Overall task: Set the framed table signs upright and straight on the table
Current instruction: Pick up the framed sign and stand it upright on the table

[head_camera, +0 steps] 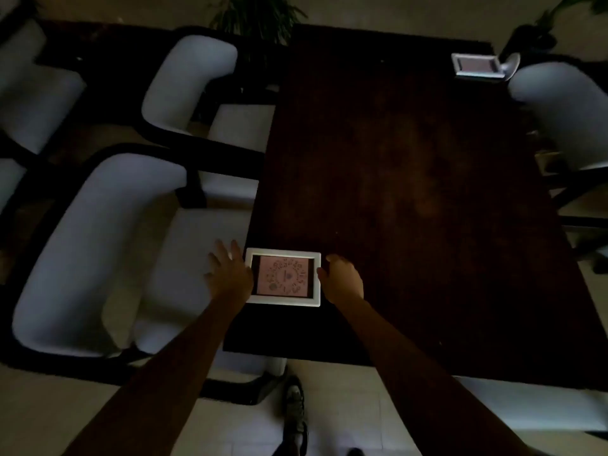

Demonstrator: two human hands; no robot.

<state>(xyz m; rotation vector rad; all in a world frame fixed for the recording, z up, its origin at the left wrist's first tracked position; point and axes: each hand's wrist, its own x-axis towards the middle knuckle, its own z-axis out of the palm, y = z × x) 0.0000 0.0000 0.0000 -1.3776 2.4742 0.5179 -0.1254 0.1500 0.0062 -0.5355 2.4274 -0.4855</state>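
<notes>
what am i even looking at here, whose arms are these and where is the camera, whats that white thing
There is no machine here. A person wears a wide-angle camera on the head, so this one picture looks forward and down at their own arms. The left hand has its fingers spread at the left edge of a white framed table sign; the right hand is against the frame's right edge. Whether either hand really grips it, the dim picture does not show. The sign sits near the left edge of a dark wooden table. A second framed sign is at the table's far right corner. Pale cushioned chairs stand around the table, and the person's shoe shows on the tiled floor below.
</notes>
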